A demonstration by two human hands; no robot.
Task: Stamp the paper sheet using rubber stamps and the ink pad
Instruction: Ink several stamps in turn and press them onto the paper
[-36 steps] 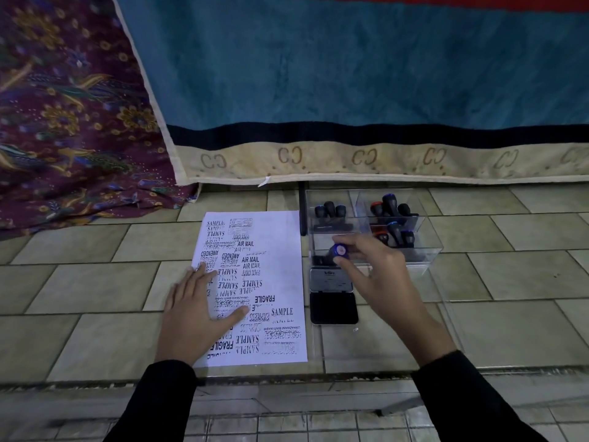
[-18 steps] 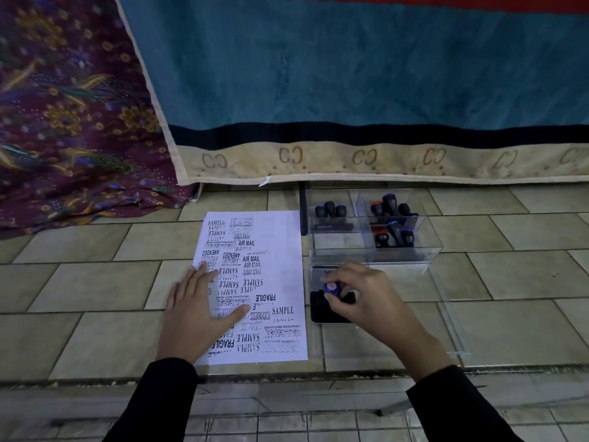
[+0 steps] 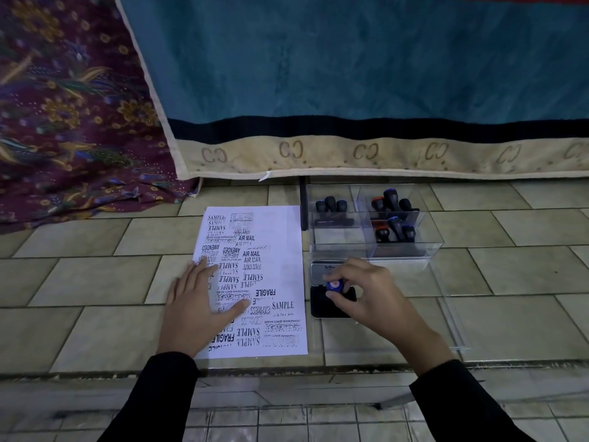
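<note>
Backdrop: a blue hanging cloth fills the upper frame, with a patterned maroon fabric at the upper left; neither differs from a second ago.
Floor: pale floor tiles cover the lower half, and everything for the task lies on them.
Paper sheet: the paper sheet lies at centre frame, its left and lower parts crowded with prints such as SAMPLE, AIR MAIL and FRAGILE; a bare strip remains down its upper right side.
Stamp box: the clear stamp box stands right of centre, just above the pad, with the spare stamps upright in its compartments.
Left hand: the left hand lies flat and spread on the sheet's lower left, gripping nothing, only pinning the paper; it is in the same place as a second ago.
Right hand: the right hand has come down from the box to the pad over the last second, fingers pinched closed around a stamp's handle.
Ink pad: the ink pad sits open just right of the sheet, its lid folded back toward the box.
Stamp: the blue-topped stamp is on or just over the black pad surface; contact itself I cannot tell.
Meaning: judging by this, a fresh stamp is being inked, so the next print likely belongs in the bare strip.
</note>
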